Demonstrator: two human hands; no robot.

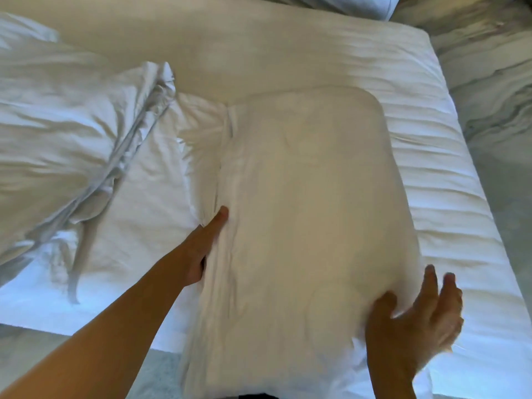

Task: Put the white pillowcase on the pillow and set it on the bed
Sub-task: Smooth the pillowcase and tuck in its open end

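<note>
Wrinkled bed [431,156]; both hands [201,243] [414,321] press rounded, soft pillow [311,211].

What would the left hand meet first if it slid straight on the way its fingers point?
The left hand points up the pillow's left edge, so it would probably run along the bunched pillowcase seam toward the far corner. Past that lies bare bed. Depth is unclear.

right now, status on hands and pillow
Left hand flat against pillow's left edge. Right hand open, cupping near right corner. Pillow lies on bed. Crumpled duvet left, apart.
</note>
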